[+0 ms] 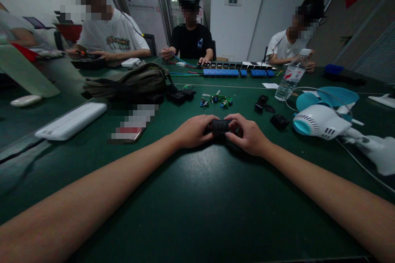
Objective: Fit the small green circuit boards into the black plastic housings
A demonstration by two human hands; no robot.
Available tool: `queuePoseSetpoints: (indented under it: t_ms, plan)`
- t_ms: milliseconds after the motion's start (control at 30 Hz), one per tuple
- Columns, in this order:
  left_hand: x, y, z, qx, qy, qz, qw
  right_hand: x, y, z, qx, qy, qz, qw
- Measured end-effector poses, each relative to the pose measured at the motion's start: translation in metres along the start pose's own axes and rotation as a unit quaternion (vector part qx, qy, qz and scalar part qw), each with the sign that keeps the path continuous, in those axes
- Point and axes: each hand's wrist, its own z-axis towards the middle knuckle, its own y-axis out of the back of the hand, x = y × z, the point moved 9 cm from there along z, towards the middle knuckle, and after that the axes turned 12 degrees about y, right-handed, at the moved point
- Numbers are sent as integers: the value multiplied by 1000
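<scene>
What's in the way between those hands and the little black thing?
Nothing that I can see. The left hand and right hand already hold the small black part between them, one at each end. The little green circuit boards lie beyond it, not in between.

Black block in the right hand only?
No, the left hand has its fingers at one end of the black block while the right hand has the other.
</scene>
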Motion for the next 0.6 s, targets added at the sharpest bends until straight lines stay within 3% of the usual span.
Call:
queuePoseSetpoints:
  t_ms: [600]
  plan:
    - [1,0,0,6,3,-4,1000,0,0,0,-2,4,-1,1000]
